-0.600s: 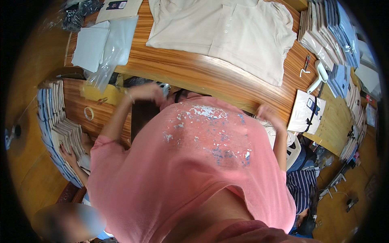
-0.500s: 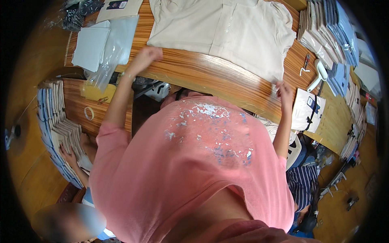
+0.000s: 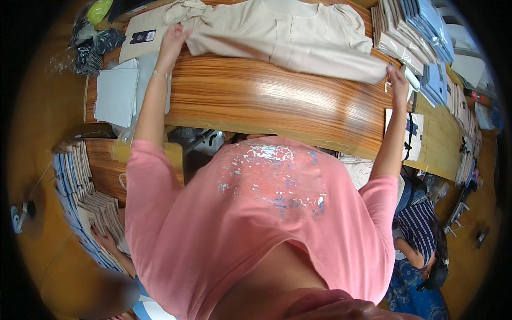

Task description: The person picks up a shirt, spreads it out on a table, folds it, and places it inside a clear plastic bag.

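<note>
A cream shirt [image 3: 314,37] lies across the wood-grain table [image 3: 250,96], its near edge lifted and bunched in a loose fold. My left hand [image 3: 174,42] is closed on one corner of that edge, at the shirt's left. Out to the right, my right hand [image 3: 397,80] pinches the opposite corner, so the edge is stretched between both hands. Just beyond my right hand is a white-handled lint roller [image 3: 412,79], partly hidden. A folded cream garment with a dark tag [image 3: 144,36] lies beside my left hand.
White sheets [image 3: 116,96] lie at the table's left. Stacks of folded cream shirts [image 3: 397,40] and blue shirts [image 3: 426,26] stand at the far right. A packed shirt [image 3: 416,128] sits near right. Another person's hand [image 3: 106,240] touches stacked garments at lower left.
Both hands have moved away from my body and farther apart. The shirt's near edge, flat before, is now lifted and drawn toward the far side.
</note>
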{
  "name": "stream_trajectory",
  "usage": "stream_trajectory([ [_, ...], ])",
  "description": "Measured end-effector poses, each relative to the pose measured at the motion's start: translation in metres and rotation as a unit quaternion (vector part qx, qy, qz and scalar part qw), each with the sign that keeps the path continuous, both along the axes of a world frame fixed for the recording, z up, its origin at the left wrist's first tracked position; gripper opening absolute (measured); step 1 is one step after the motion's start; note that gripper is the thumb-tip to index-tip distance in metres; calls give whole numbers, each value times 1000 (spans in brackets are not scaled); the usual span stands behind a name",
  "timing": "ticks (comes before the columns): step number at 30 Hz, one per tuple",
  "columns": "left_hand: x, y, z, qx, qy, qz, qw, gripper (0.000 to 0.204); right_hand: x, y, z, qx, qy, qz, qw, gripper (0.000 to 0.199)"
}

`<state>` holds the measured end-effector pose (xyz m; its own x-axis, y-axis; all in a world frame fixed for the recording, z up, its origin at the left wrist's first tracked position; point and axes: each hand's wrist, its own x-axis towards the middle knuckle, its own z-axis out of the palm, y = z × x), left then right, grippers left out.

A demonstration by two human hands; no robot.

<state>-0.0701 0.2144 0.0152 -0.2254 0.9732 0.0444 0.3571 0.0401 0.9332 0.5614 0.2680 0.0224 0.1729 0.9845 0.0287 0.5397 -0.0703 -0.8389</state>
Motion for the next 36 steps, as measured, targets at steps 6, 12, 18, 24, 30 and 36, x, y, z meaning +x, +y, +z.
stream_trajectory([
  [6,-9,95,79,236,-225,-6,946,20,12,76,129,34,234,-37,971,16],
  [12,22,-7,122,166,-292,-60,940,20,26,1,147,17,167,-17,986,19],
  [18,23,-104,1,-80,-193,67,976,18,24,-109,27,-161,169,-45,971,23],
  [24,7,-195,-43,-257,-34,42,965,18,26,-177,-16,-343,-20,11,939,24],
  [30,73,-128,8,-124,191,-93,969,25,-60,-125,11,-53,-154,128,978,28],
  [36,180,-17,-35,26,206,-272,939,19,-198,-41,-45,132,-239,315,909,13],
])
